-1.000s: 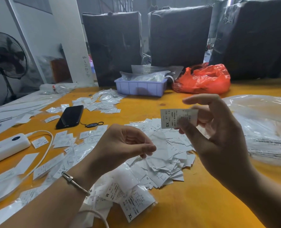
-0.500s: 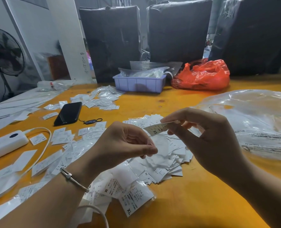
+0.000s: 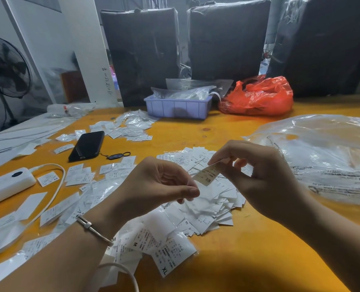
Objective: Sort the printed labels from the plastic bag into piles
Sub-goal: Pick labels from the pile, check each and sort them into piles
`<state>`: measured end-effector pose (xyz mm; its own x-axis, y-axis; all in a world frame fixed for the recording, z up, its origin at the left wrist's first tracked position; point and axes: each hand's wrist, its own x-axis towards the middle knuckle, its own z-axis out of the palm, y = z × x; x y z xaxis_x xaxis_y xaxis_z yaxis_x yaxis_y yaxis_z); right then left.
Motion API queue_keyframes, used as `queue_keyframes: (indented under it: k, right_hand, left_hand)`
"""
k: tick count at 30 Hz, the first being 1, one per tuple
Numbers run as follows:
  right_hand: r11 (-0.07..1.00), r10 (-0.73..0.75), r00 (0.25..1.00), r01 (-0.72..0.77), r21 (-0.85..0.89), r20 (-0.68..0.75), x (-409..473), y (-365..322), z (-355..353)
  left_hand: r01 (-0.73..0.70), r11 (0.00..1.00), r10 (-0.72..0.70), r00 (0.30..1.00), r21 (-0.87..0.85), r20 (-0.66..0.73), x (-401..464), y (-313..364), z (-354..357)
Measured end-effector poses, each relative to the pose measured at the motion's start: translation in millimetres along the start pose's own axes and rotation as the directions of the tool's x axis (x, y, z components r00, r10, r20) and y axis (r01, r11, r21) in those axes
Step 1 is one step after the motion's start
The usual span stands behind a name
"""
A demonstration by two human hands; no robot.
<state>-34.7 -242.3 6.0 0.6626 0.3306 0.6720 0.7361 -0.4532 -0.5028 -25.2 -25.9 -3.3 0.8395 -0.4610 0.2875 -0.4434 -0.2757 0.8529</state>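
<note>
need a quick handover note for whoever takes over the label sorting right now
Right hand: pinches one XS label over the heap.
Left hand: fingers curled; I cannot tell what it holds.
Unsorted heap lies under both hands, with M and XL labels loose at its near edge.
Clear plastic bag lies at right.
Done: small piles laid out at left, near the phone.
Left: place the XS label, then sort most of the heap.

Matt white paper labels (image 3: 204, 209) on a smooth orange-painted surface (image 3: 238, 260); glossy clear plastic bag (image 3: 326, 157) at three o'clock.
</note>
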Motion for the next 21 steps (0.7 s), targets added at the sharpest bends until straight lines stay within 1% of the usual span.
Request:
queue_keyframes:
  k: [8, 13, 15, 18, 19, 21]
  right_hand:
    - [0.999, 0.041, 0.995, -0.042, 0.007, 0.086, -1.3, -0.6, -0.2]
    - [0.996, 0.088, 0.981, -0.086, -0.015, 0.175, -3.0, 1.5, 3.2]
    - [0.996, 0.089, 0.991, -0.089, -0.004, 0.101, -3.8, 0.7, 5.2]
    - [0.997, 0.081, 0.993, -0.08, 0.02, -0.08, -2.7, 0.4, 2.6]
    - [0.997, 0.073, 0.991, -0.072, 0.01, -0.11, -2.2, 0.3, 1.8]
    - [0.998, 0.051, 0.992, -0.054, -0.024, -0.117, -2.3, 0.6, 2.0]
  left_hand:
    - [0.006, 1.0, -0.006, 1.0, 0.006, 0.005, 1.1, -1.5, 0.3]
    - [0.008, 1.0, -0.008, 1.0, 0.016, 0.028, 1.1, -1.4, 1.9]
    - [0.009, 1.0, -0.009, 1.0, 0.011, 0.02, 1.3, -1.4, 2.2]
    - [0.014, 1.0, -0.015, 1.0, -0.017, -0.017, 1.9, -1.6, 1.6]
    - [0.016, 1.0, -0.016, 0.999, -0.019, -0.03, 2.0, -1.5, 1.4]
    - [0.015, 1.0, -0.016, 0.999, -0.016, -0.038, 2.0, -1.1, 1.4]
